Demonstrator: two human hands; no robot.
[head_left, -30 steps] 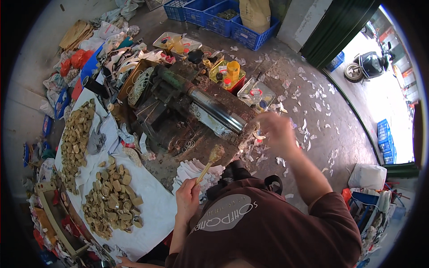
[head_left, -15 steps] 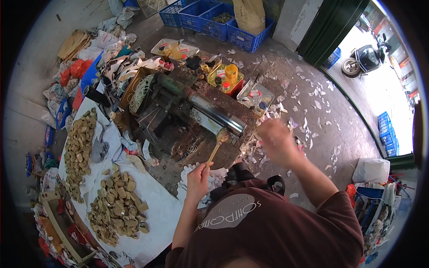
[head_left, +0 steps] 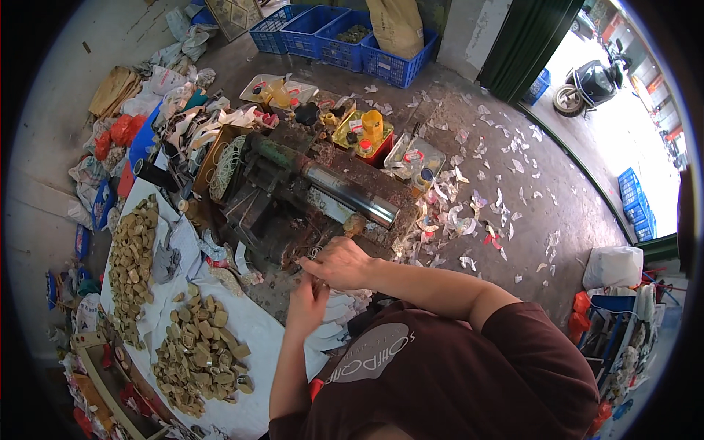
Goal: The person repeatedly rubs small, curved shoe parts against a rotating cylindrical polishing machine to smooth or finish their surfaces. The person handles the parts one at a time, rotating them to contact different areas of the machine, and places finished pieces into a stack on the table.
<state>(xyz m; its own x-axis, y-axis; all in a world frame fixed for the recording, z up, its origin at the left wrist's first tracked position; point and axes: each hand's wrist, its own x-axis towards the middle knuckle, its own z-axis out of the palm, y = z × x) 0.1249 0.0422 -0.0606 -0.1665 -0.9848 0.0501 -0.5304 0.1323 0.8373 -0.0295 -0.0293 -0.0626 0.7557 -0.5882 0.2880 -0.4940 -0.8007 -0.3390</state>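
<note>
My left hand and my right hand come together at the near edge of the greasy machine bench. Fingers of both are bent and closed at the tips, and whatever they pinch is too small or covered to name. Just beyond my right hand, a tan rounded knob shows by the end of a shiny metal cylinder; any handle it has is hidden behind that hand. A stack of white cut pieces lies beneath my wrists, against my shirt.
Left of me, piles of small tan blocks cover a white sheet. A yellow-and-red oil tin and a clear tray with bottles stand behind the cylinder. Scraps litter the floor at right; blue crates line the back.
My right hand has swung in from the right to meet my left. The left hand has drawn left and slightly down; the stick seen in it earlier is now hidden.
</note>
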